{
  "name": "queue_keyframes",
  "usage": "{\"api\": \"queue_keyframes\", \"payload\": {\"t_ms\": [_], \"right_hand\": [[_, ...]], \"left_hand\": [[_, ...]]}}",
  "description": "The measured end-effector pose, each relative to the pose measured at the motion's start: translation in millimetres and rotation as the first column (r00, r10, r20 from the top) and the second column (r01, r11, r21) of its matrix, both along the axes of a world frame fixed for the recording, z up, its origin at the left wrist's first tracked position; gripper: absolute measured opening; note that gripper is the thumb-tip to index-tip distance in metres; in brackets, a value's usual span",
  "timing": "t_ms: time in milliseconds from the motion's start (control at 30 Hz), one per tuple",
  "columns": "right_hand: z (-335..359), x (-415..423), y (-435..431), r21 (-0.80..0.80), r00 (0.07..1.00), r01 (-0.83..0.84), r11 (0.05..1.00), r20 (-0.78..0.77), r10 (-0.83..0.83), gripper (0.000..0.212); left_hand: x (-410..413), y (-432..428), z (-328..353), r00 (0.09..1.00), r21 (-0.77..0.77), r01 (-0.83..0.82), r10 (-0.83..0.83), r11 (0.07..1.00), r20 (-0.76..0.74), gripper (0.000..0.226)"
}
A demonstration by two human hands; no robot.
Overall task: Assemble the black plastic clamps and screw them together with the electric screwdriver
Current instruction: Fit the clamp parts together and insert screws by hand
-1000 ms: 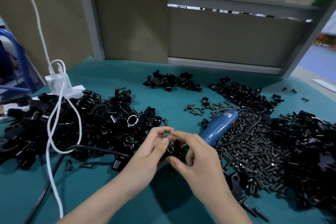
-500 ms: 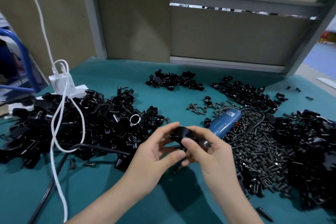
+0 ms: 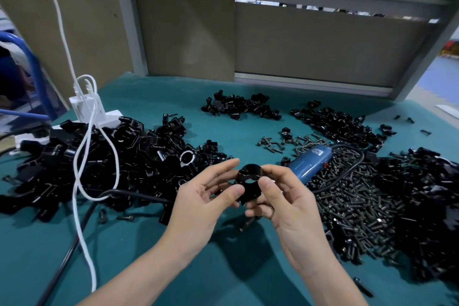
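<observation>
Head view: your left hand point(image 3: 198, 202) and right hand point(image 3: 291, 206) both pinch one black ring-shaped clamp point(image 3: 249, 181), thumb and forefinger, raised above the green table point(image 3: 149, 256). The blue electric screwdriver point(image 3: 310, 165) lies just behind, against the screw pile point(image 3: 360, 196). Its white label is too blurred to read.

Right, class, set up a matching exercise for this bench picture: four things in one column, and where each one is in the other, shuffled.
Things:
1 clamp
2 electric screwdriver
3 white cable
4 screws

Places:
A draped over the pile of black parts on the left
B pinched between left hand and right hand
C heaped on the mat, right of the hands
D lying flat beyond the right hand

Pairs: 1-B, 2-D, 3-A, 4-C
</observation>
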State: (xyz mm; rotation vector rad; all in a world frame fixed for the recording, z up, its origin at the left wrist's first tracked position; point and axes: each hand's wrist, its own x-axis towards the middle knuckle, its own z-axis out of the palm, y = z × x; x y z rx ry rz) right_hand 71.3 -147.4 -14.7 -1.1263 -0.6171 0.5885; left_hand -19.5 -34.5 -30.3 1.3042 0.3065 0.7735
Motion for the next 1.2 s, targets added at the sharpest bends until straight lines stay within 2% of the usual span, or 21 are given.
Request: {"api": "queue_keyframes", "payload": {"t_ms": [267,467,600,700,800,833,1033,1200], "right_hand": [[-2,6,-1,-0.036,0.998,-0.033,0.999,0.054,0.035,0.034],[-1,10,-2,-0.056,0.993,-0.085,0.995,0.078,0.089,0.026],[-4,17,-3,-0.140,0.990,-0.080,0.987,0.106,0.095,0.028],[-8,18,-3,-0.266,0.957,0.007,0.964,0.282,0.071,0.035],[-10,23,-5,-0.450,0.831,0.125,0.884,0.535,0.155,0.030],[-11,25,-6,-0.487,0.801,0.154,0.860,0.570,0.180,0.028],[-5,27,-7,-0.517,0.813,0.145,0.844,0.548,0.196,0.037],[3,25,-9,-0.517,0.899,0.027,0.856,0.387,0.205,0.034]], "left_hand": [[-3,2,3,0.999,0.045,0.038,-0.038,0.998,-0.002,0.046],[-3,6,3,0.995,0.106,0.093,-0.089,0.990,-0.046,0.034],[-2,10,0,0.993,0.128,0.074,-0.062,0.989,-0.097,0.030],[-7,12,-8,0.989,0.146,0.051,-0.030,0.988,-0.145,0.030],[-12,11,-17,0.979,0.161,0.052,-0.018,0.986,-0.204,0.037],[-12,11,-20,0.976,0.158,0.059,-0.024,0.986,-0.218,0.037],[-11,12,-20,0.975,0.144,0.100,-0.068,0.984,-0.213,0.038],[-10,12,-21,0.977,0.035,0.124,-0.116,0.992,-0.178,0.033]]}}
